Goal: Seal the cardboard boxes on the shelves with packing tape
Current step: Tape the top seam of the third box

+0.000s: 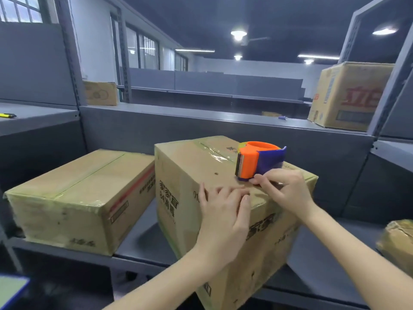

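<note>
left hand (223,211) flat, right hand (283,189) curled, on box (192,166)

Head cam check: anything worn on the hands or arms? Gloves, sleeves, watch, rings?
Nothing worn shows. The left hand and right hand are bare, with no gloves and no ring visible. The left forearm and right forearm are uncovered to the frame edge: no sleeve, watch or band.
</note>
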{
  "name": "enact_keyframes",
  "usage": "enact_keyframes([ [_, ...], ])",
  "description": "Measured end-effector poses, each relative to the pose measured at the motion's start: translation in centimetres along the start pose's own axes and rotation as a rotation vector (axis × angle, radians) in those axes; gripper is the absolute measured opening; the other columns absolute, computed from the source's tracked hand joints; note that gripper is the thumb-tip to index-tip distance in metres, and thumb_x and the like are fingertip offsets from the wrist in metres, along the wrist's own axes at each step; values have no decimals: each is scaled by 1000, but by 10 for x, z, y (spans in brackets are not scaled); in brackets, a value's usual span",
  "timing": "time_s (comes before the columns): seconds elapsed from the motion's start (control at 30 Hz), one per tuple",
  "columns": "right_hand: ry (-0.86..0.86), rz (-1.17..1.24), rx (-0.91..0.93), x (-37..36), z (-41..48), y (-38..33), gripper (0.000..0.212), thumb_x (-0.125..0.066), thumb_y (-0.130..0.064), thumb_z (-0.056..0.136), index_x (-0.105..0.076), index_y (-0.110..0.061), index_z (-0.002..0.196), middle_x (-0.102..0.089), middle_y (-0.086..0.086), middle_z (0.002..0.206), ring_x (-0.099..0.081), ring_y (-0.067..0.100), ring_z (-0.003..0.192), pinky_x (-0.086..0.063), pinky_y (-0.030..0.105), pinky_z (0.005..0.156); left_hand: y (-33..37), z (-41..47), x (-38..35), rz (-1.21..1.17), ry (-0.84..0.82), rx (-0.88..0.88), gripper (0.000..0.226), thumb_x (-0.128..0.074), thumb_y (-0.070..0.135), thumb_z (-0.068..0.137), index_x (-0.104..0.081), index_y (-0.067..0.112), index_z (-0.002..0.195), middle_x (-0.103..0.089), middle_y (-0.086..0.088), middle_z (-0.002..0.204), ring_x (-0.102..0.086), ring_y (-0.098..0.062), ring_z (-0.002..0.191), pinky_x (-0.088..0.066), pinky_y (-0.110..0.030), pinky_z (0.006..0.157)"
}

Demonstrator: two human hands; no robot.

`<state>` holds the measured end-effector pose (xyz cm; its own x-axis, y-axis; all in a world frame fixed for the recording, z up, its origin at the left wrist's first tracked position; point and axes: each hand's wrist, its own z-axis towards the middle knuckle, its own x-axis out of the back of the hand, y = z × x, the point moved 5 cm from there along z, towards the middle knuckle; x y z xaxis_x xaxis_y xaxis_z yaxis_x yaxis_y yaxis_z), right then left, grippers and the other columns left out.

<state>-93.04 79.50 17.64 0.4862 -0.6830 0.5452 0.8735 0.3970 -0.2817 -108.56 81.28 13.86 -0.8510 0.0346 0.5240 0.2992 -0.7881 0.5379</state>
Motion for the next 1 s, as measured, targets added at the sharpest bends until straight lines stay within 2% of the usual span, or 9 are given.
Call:
enact_keyframes([
  [0.1, -110, -104, -118, 3, 8, -6, 33, -59, -34, 90, -75, -14, 70, -70, -3, 64, -59, 13, 58, -45, 37, 57, -7, 15, 2, -62, -56, -29, 50, -20, 39, 92, -66, 23, 105, -62, 14, 108, -43, 1, 107, -9, -25, 110],
  [0.17, -176, -311, -172, -4, 13, -20, 40, -51, -40, 91, -67, -18, 61, -61, -7, 56, -52, 13, 55, -35, 31, 50, -22, 28, 11, -137, -116, -46, 44, -29, 34, 92, -68, 16, 100, -66, 8, 102, -49, -2, 99, -32, -27, 99],
  [0.23, -176, -450, -222, -14, 16, -39, 41, -46, -45, 91, -56, -20, 60, -57, -7, 57, -52, 14, 59, -29, 28, 49, -43, 44, 19, -95, -181, -53, 40, -35, 30, 88, -68, 11, 101, -67, 2, 102, -54, -9, 100, -39, -30, 92],
  [0.43, -329, -580, -188, -65, 20, -80, 40, -43, -51, 89, -62, -16, 92, -60, 3, 96, -51, 24, 96, -35, 30, 65, -105, 95, 29, 136, -321, 14, 38, -42, 24, 91, -61, 8, 120, -59, -6, 127, -48, -19, 121, -32, -27, 102],
  [0.53, -434, -572, -178, -68, 18, -77, 37, -49, -55, 88, -58, -19, 88, -58, 1, 97, -47, 22, 97, -34, 30, 65, -120, 98, 31, 208, -323, 16, 54, -32, 39, 83, -57, 17, 126, -53, 3, 135, -43, -16, 126, -28, -35, 107],
  [0.63, -479, -563, -128, -61, 13, -74, 31, -49, -54, 87, -51, -24, 80, -57, -6, 92, -46, 18, 93, -37, 28, 64, -119, 90, 28, 322, -265, -20, 56, -24, 43, 82, -55, 24, 125, -52, 10, 134, -42, -11, 125, -24, -30, 103],
  [0.77, -621, -508, -72, -31, 0, -50, 43, -51, -51, 87, -58, -31, 124, -54, -15, 131, -46, 9, 114, -48, 30, 87, -91, 68, 27, 487, -158, -25, 63, -15, 51, 83, -55, 25, 123, -57, 11, 127, -45, -11, 118, -23, -28, 94],
  [0.87, -686, -325, -105, 8, -16, -25, 47, -61, -40, 85, -49, -41, 131, -42, -30, 135, -37, -13, 119, -33, 13, 101, -63, 46, 26, 559, -153, -102, 75, -6, 61, 80, -58, 25, 121, -60, 11, 121, -48, -12, 112, -27, -31, 94],
  [1.0, -646, -118, -262, 36, -29, -4, 53, -66, -19, 81, -50, -47, 123, -38, -40, 124, -32, -29, 114, -24, -5, 93, -46, 42, 28, 492, -246, -202, 53, -23, 55, 94, -53, 29, 129, -55, 13, 129, -43, -11, 117, -28, -29, 100],
])
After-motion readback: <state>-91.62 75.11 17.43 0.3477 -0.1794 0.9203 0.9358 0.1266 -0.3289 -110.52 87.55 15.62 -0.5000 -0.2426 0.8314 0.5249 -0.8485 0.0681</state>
